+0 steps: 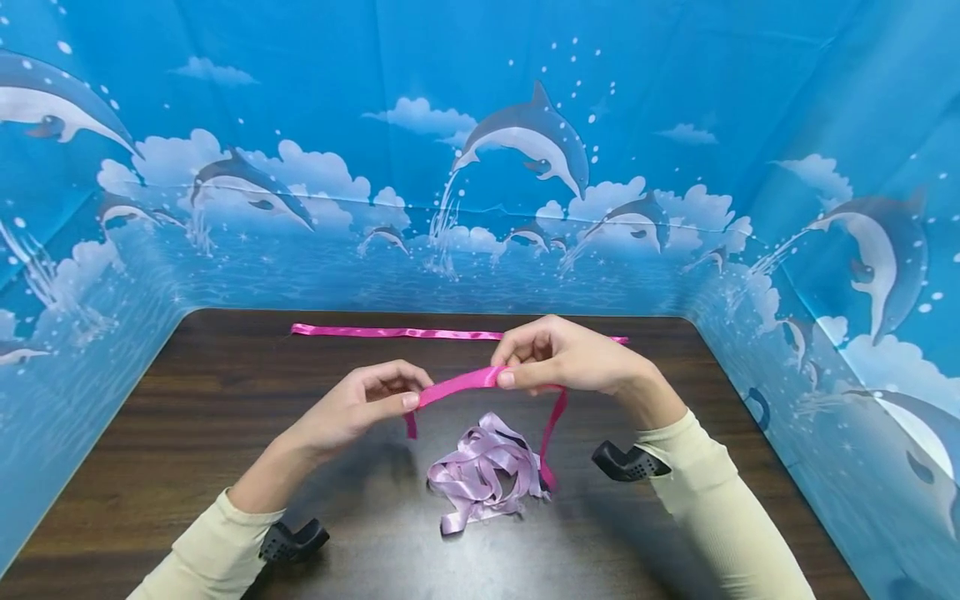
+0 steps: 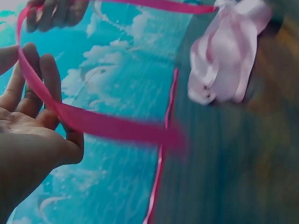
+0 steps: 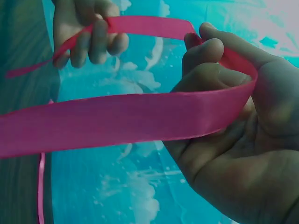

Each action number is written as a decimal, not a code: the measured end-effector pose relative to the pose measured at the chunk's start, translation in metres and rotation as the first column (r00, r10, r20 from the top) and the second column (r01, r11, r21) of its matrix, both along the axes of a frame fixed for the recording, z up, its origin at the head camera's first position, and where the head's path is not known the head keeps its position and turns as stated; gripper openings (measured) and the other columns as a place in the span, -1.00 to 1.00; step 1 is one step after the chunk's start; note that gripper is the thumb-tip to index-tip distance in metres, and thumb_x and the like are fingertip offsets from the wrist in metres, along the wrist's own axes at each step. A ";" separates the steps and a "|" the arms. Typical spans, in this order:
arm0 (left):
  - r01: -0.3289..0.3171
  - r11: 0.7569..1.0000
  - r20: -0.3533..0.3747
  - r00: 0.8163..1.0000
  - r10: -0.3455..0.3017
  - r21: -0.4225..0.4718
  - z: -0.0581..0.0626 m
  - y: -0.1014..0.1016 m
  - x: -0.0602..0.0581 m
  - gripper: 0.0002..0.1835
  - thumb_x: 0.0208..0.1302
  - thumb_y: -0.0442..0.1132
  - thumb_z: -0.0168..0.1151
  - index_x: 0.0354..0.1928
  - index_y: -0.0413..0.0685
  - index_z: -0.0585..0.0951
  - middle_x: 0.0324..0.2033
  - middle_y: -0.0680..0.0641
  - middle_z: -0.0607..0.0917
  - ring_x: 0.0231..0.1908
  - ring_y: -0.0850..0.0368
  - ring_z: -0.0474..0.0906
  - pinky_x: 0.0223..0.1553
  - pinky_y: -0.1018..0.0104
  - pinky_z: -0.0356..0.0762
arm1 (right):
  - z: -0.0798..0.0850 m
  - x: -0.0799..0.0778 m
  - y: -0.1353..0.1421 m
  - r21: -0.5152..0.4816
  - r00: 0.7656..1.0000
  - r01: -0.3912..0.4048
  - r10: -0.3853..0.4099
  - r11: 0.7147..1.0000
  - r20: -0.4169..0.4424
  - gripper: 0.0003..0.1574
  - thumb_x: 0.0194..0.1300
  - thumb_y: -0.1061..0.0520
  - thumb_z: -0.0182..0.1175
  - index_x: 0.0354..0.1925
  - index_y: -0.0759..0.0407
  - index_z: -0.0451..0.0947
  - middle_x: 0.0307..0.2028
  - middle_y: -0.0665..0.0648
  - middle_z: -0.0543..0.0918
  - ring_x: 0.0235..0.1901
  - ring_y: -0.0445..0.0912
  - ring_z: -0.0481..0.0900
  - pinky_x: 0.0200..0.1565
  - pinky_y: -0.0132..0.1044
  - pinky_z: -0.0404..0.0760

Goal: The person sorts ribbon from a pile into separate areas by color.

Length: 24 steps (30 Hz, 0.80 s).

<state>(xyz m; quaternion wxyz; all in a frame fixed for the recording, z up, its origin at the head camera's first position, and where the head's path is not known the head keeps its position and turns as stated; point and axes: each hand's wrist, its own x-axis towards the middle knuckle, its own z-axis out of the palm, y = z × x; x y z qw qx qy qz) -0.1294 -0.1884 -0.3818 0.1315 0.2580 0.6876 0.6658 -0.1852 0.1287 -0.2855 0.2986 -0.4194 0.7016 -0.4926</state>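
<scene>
A bright pink satin ribbon (image 1: 461, 386) is stretched in the air between both hands. My left hand (image 1: 367, 404) pinches it near one end between thumb and fingers, and a short tail hangs below. About a hand's width away, my right hand (image 1: 566, 358) pinches the same ribbon; from there its longer part drops toward the table. In the right wrist view the ribbon (image 3: 126, 116) loops across the right hand (image 3: 224, 107). Below the hands lies a tangled heap of pale lilac ribbon (image 1: 480, 467), touched by neither hand.
Another pink ribbon (image 1: 397, 332) lies straight along the back of the dark wooden table (image 1: 187, 433). A blue dolphin-print cloth (image 1: 450, 275) stands around the table's back and sides. Black wrist cameras sit at both cuffs.
</scene>
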 end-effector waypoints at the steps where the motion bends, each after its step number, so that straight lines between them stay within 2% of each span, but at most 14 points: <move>1: -0.012 1.000 -0.015 1.000 0.011 -0.019 0.001 -0.003 -0.001 -0.78 0.47 -0.31 0.22 0.08 -0.14 0.62 -0.21 -0.30 0.61 -0.24 -0.27 0.52 -0.23 0.17 0.56 | 0.002 -0.001 0.004 0.000 1.000 0.012 -0.012 1.000 -0.003 -0.89 0.47 0.14 0.26 -0.12 0.14 0.68 -0.56 0.20 0.41 -0.61 0.07 0.28 -0.54 -0.22 0.28; 4: -0.046 0.997 -0.042 0.998 0.044 -0.060 0.006 -0.011 -0.004 -0.77 0.44 -0.31 0.26 0.09 -0.12 0.63 -0.21 -0.27 0.61 -0.28 -0.27 0.51 -0.30 0.20 0.56 | 0.005 -0.002 0.014 0.005 0.999 0.047 -0.047 0.999 -0.001 -0.90 0.46 0.15 0.26 -0.14 0.15 0.67 -0.59 0.19 0.37 -0.64 0.04 0.23 -0.56 -0.24 0.23; 6: -0.086 0.992 -0.057 0.995 0.081 -0.089 0.009 -0.016 -0.005 -0.76 0.43 -0.29 0.29 0.09 -0.09 0.63 -0.18 -0.24 0.62 -0.24 -0.24 0.52 -0.28 0.20 0.57 | 0.006 -0.003 0.021 0.014 0.998 0.069 -0.069 0.998 0.005 -0.91 0.46 0.16 0.27 -0.15 0.16 0.67 -0.60 0.18 0.33 -0.64 0.01 0.19 -0.57 -0.24 0.22; 12: -0.232 0.963 -0.118 0.969 0.216 -0.140 0.016 -0.030 -0.010 -0.76 0.43 -0.23 0.32 0.08 -0.06 0.63 -0.14 -0.18 0.64 -0.27 -0.12 0.54 -0.29 0.18 0.58 | 0.006 -0.006 0.043 0.065 0.990 0.139 -0.136 0.988 -0.040 -0.90 0.42 0.14 0.32 -0.14 0.13 0.66 -0.54 0.18 0.39 -0.56 0.02 0.27 -0.50 -0.21 0.31; 15: -0.279 0.953 -0.120 0.957 0.266 -0.114 0.019 -0.038 -0.014 -0.75 0.45 -0.23 0.30 0.09 -0.11 0.62 -0.12 -0.18 0.63 -0.25 -0.11 0.55 -0.24 0.15 0.58 | 0.004 -0.009 0.056 0.085 0.980 0.190 -0.184 0.978 -0.079 -0.89 0.40 0.14 0.34 -0.13 0.12 0.66 -0.50 0.18 0.43 -0.52 0.00 0.32 -0.47 -0.21 0.36; 19: -0.337 0.939 -0.093 0.940 0.330 -0.075 0.022 -0.050 -0.017 -0.74 0.46 -0.22 0.28 0.09 -0.16 0.62 -0.11 -0.17 0.61 -0.19 -0.04 0.56 -0.17 0.19 0.57 | 0.000 -0.010 0.071 0.097 0.958 0.279 -0.271 0.955 -0.090 -0.86 0.37 0.11 0.37 -0.14 0.12 0.66 -0.46 0.21 0.50 -0.48 0.01 0.40 -0.45 -0.19 0.45; 24: -0.369 0.929 -0.029 0.929 0.369 0.020 0.022 -0.063 -0.021 -0.73 0.46 -0.27 0.27 0.11 -0.23 0.61 -0.13 -0.12 0.61 -0.20 0.05 0.54 -0.15 0.27 0.54 | -0.010 -0.011 0.087 0.084 0.915 0.400 -0.394 0.913 -0.084 -0.80 0.36 0.07 0.39 -0.14 0.14 0.65 -0.42 0.32 0.55 -0.46 0.18 0.51 -0.39 -0.07 0.57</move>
